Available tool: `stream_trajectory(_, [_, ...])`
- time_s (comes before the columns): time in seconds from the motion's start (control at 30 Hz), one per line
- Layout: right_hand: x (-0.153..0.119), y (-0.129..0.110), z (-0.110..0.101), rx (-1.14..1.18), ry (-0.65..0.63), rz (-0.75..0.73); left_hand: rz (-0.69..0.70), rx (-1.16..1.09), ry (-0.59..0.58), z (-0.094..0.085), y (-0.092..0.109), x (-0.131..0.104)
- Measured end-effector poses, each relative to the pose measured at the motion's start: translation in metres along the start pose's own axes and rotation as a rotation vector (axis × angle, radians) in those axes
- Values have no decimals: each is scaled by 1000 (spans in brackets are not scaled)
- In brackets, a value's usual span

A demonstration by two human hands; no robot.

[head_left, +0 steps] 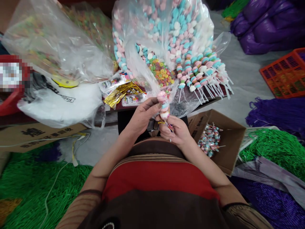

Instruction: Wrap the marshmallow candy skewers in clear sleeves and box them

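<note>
Between my hands, in front of my waist, is a candy skewer (164, 105) of pink, blue and white pieces in a clear wrapper. My left hand (144, 116) grips its side, with the thumb across the candy. Lower down, my right hand (175, 129) pinches the gathered wrapper end and the stick, where a bit of gold twist tie shows. On the table just beyond lie a bundle of gold twist ties (120, 94) and printed clear wrappers (133, 100). Unwrapped candy skewers (202, 71) with white sticks are piled at the table's right edge.
Large clear bags of marshmallow candy (181, 25) and ring gummies (88, 28) stand at the back. A cardboard box (228, 146) at my right holds wrapped skewers. An orange crate (283, 74), purple sacks (274, 25) and green cord (276, 149) lie on the floor.
</note>
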State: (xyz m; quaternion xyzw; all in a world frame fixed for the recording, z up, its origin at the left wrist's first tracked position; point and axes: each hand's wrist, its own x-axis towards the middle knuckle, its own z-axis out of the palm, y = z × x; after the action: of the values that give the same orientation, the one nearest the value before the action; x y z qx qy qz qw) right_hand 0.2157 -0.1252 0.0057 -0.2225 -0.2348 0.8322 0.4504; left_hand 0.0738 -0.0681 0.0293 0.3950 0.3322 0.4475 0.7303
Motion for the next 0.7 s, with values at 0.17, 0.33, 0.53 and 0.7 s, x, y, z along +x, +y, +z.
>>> stream_trajectory(0.17, [2,3,-2,0,-22,47,6,5,2,5,4,-3])
stream_trajectory(0.33, [3,3,-3,13,-10,72,-32,-31,4,7,6,-4])
stream_trajectory(0.53, [5,4,-4,10,12,101,-35,-58,9,7,5,-3])
stream_trajectory(0.7, [6,5,-5,2,82,121,-68,-60,66,6,1,-1])
